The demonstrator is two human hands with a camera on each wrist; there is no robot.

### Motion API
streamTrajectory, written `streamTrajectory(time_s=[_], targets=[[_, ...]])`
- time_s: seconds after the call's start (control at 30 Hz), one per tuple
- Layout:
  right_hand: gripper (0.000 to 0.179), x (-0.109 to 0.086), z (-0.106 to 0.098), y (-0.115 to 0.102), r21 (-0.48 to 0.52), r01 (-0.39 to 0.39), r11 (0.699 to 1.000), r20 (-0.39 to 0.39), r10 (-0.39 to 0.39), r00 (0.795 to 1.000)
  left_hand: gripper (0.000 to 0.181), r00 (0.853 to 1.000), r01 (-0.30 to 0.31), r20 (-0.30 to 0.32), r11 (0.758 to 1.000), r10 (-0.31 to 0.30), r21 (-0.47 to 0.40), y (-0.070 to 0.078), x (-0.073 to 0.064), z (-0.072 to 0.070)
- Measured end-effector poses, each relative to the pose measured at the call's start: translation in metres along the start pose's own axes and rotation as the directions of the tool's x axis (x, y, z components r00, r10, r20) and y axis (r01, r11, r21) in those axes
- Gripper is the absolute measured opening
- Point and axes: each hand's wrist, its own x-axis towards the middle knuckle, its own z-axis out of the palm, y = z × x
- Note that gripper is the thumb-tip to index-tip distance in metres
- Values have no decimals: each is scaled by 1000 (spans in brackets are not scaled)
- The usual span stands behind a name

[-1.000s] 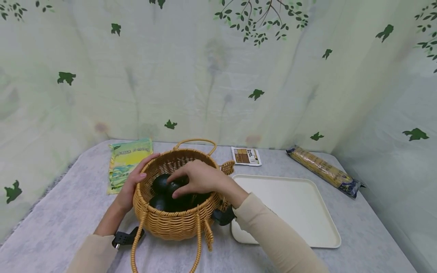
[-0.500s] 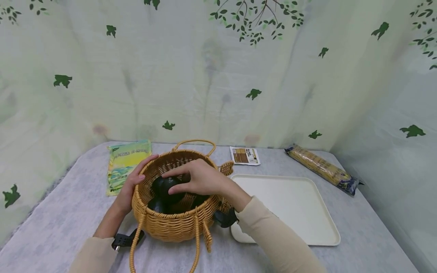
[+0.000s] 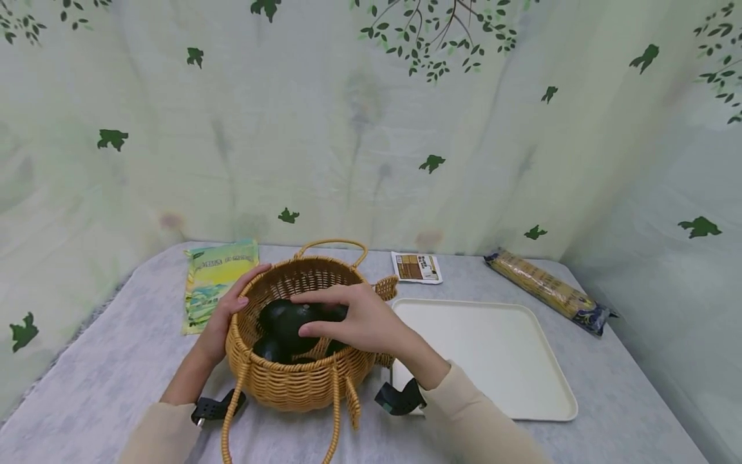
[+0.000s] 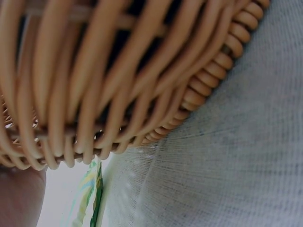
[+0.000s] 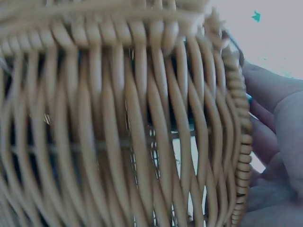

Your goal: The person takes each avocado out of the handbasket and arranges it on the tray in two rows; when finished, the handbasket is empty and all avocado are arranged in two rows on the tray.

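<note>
A round wicker basket (image 3: pixel 301 386) stands in the middle of the head view with several glossy, dark green avocados inside. My left hand (image 3: pixel 223 316) holds its left side, thumb over the rim and fingers out of sight against the outer wall. My right hand (image 3: pixel 359 316) reaches in over the right rim and pinches one avocado (image 3: pixel 295 328) between thumb and fingers, near the top of the pile. Another avocado (image 3: pixel 272 349) lies lower at the front left. Both wrist views are mostly filled by the basket's woven wall (image 4: pixel 94 85), with part of the right hand (image 5: pixel 279 123) at the right edge.
A white tray (image 3: pixel 493 361) lies right of the basket, partly under the right forearm. Behind it are a small brown-and-white packet (image 3: pixel 417 267) and a long noodle pack (image 3: pixel 547 290). A yellow-green bag (image 3: pixel 220 277) lies back left. One basket handle (image 3: pixel 336 412) hangs forward.
My right hand has shifted right, bringing the pinched avocado slightly right and up among the others. The left hand stays on the rim and the basket keeps its place.
</note>
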Motion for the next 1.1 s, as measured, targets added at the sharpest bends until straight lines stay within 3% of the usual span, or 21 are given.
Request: streamTrajectory(time_s=[0.3, 0.47, 0.7, 1.1], targets=[[44, -31, -5, -1, 77, -41, 996, -95, 49, 994, 60, 1000, -2, 0, 1000, 2, -7, 1, 2, 1], [44, -33, -12, -1, 75, -3, 997, -101, 10, 995, 61, 1000, -18, -19, 999, 18, -27, 4, 4, -1], [45, -38, -20, -3, 120, -18, 993, -143, 35, 989, 62, 1000, -12, -14, 999, 12, -38, 5, 4, 1], [45, -49, -34, -3, 131, 22, 991, -230, 8, 973, 62, 1000, 7, -14, 999, -8, -45, 1, 4, 4]])
